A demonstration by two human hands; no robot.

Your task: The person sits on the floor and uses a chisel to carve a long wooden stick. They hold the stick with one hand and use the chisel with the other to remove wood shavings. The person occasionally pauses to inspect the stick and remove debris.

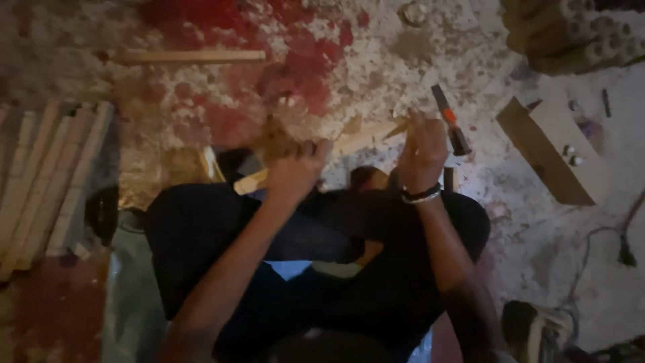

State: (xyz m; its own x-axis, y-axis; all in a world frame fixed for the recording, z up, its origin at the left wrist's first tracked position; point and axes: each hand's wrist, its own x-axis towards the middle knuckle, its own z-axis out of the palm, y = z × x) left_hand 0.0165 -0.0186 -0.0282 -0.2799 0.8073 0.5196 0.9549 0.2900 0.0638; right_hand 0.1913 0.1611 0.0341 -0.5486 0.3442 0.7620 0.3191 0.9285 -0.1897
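I look down over my knees in dark trousers at a worn red and grey floor. My left hand (pixel 297 168) is closed around a pale wooden piece (pixel 349 140) that lies slanted in front of me. My right hand (pixel 422 151), with a dark band at the wrist, pinches the far end of that wood near its pointed tip. A hammer with an orange and black handle (pixel 450 122) lies on the floor just right of my right hand.
A stack of wooden slats (pixel 47 175) lies at the left. A single slat (pixel 191 56) rests at the top left. A flat wooden board (pixel 552 151) with small items sits at the right, and a cable (pixel 621 232) trails beside it.
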